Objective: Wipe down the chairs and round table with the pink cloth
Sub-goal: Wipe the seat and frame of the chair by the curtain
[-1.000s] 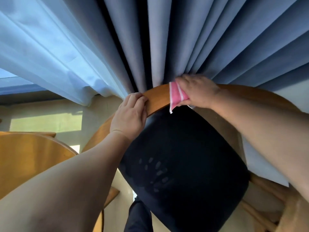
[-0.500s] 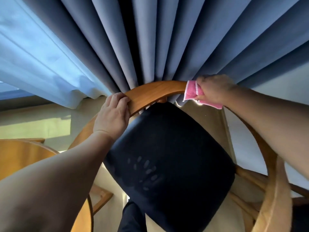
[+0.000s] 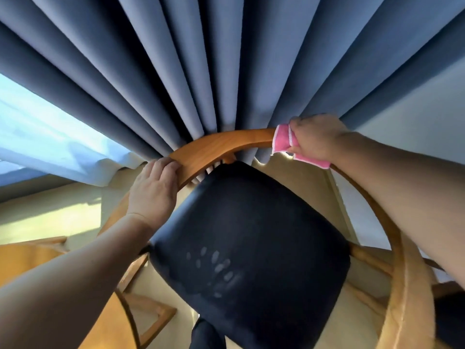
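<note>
At about nine o'clock in the view, pale sheer curtain (image 3: 50,137) is hanging beside the heavier blue drapes (image 3: 226,59), and a slice of the round bench (image 3: 22,258) is showing low at eight o'clock, not being wiped at this moment. Moving right, the left hand (image 3: 153,187) is lying over the curved wooden top rail (image 3: 221,147) of the chair, its grip curled loosely on the wood with fingers draped over the edge, bracing the frame. Below it, at six o'clock, the dark padded seat (image 3: 251,248) is showing pale smudges like fingerprints, so it likely needs wiping too.

At one o'clock the right hand (image 3: 317,137) is clenching the pink cloth (image 3: 284,142), pressing it against the rail where the arc bends down toward the right arm of the chair.

Several things could be going wrong from here. The drapes are touching the rail right behind the cloth, so a wide stroke could be snagging fabric or dragging dirt onto it. The cloth is folded small and hanging partly off the rail, so it may be slipping loose as the hand rounds the bend. If the bracing hand is letting go, the chair may be tipping or scraping back.
</note>
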A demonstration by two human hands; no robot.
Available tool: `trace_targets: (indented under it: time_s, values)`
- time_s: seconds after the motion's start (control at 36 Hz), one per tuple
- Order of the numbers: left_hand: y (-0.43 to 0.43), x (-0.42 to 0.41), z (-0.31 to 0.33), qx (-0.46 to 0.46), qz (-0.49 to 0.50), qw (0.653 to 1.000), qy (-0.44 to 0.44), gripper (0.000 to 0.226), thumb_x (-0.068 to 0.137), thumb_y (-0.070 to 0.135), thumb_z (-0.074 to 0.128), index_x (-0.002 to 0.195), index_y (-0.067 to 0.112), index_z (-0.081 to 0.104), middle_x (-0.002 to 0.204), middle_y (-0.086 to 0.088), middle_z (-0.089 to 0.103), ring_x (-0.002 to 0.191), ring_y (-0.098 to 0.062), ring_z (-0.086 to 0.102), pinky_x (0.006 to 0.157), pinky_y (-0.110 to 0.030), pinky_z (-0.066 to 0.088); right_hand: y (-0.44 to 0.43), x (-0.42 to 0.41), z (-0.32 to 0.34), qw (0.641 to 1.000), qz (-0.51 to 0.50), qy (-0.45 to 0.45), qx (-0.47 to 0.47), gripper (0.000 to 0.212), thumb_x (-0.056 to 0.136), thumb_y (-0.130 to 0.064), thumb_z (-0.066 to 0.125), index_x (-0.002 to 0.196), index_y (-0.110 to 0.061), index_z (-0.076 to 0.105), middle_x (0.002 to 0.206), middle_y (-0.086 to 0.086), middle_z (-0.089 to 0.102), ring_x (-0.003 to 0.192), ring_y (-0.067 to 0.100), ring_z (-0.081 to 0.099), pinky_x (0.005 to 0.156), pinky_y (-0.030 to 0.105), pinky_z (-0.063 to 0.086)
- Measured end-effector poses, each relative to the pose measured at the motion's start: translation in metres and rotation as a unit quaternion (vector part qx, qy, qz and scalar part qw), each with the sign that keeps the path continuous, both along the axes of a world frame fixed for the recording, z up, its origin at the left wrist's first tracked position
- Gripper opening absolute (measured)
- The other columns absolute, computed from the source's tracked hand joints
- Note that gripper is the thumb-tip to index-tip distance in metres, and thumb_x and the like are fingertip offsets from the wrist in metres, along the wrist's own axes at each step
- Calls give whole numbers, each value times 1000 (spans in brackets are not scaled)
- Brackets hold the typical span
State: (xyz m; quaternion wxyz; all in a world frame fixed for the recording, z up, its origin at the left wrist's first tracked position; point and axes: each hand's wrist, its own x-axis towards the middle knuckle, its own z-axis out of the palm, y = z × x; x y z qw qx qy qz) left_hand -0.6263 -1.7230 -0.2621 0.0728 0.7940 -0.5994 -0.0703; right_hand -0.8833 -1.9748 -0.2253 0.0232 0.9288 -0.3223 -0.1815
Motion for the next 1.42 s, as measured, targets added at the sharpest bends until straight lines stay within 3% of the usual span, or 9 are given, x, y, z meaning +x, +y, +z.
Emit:
trace_targets:
  time_s: [0.11,0.17,0.28,0.42,0.53,0.72,0.81,1.19,1.42]
  values:
    - [-29,-24,9,-17,-108,994,26,39,87,16,44,122,8,58,123,-12,59,113,-34,54,97,-43,44,0,4,2,1000,-3,-6,13,39,84,-39,68,105,-10,53,80,1,50,67,23,56,66,34,52]
    - [-54,-44,13,10,-131,990,45,50,83,9,52,133,8,51,135,-11,53,124,-33,49,105,-42,37,0,2,3,1000,-6,-7,19,41,86,-41,66,107,-10,51,82,3,53,68,22,53,67,33,50]
    - [-95,-78,14,81,-149,985,34,75,88,10,45,152,11,6,160,-6,3,147,-20,3,118,-32,-1,-1,1,2,1000,-2,-5,14,42,87,-40,64,113,-10,51,88,5,57,71,22,53,66,32,45]
    - [-111,-95,13,200,-138,970,11,91,82,12,49,150,15,-12,158,-1,-19,145,-15,-14,118,-33,-7,-2,-1,-3,999,45,-19,7,71,88,-58,57,142,-18,34,111,11,61,88,30,64,70,36,49]
    - [-114,-98,19,241,-139,961,-7,95,80,11,50,149,14,-15,157,-2,-22,145,-17,-16,118,-35,-7,-6,-3,-2,998,64,-23,-5,72,87,-72,42,135,-19,42,109,8,61,87,26,63,65,33,44]
    - [-119,-103,27,284,-129,950,-14,96,80,10,50,149,14,-16,156,-2,-24,145,-18,-16,118,-38,-5,-2,-9,-2,999,26,-37,0,55,92,-58,48,126,-16,46,105,7,61,88,28,64,65,35,43]
    - [-120,-106,29,295,-128,947,-27,97,79,10,50,148,13,-18,156,-3,-25,145,-19,-17,118,-39,-5,-5,-27,2,998,2,-64,2,54,92,-59,46,125,-17,46,103,5,63,84,27,65,69,35,51]
    - [-119,-113,35,312,-122,942,-36,98,81,16,54,149,11,-16,155,-5,-26,145,-20,-16,119,-41,-1,19,-108,10,980,-163,-117,-5,70,91,-57,53,144,-16,32,129,11,56,107,31,63,84,41,52]
    - [-117,-112,32,307,-122,943,-44,98,80,16,54,150,11,-15,156,-5,-25,145,-20,-16,119,-40,-1,37,-138,-2,962,-223,-160,-18,73,89,-63,48,140,-12,36,123,13,60,95,34,66,76,42,54]
